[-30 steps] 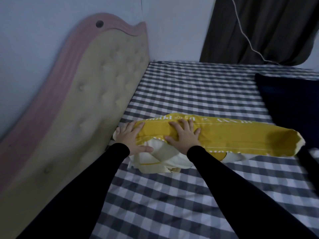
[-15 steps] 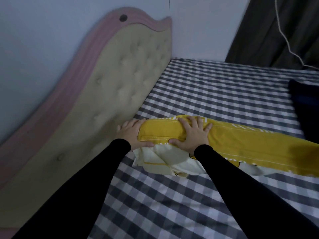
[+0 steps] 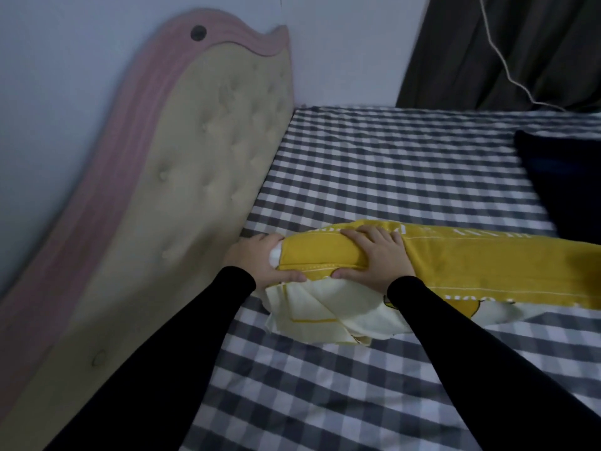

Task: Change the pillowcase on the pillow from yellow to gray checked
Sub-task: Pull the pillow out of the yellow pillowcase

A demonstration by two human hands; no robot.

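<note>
The yellow pillowcase (image 3: 471,265) runs off the right edge, as does a dark cloth (image 3: 566,177).

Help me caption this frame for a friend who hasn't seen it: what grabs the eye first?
The yellow pillowcase stands out, a bright roll lying across the gray checked sheet. Both hands grip its end nearest the headboard: the left hand at the very tip, where a bit of white shows, the right hand beside it. The tufted beige headboard with its pink rim rises on the left.
</note>
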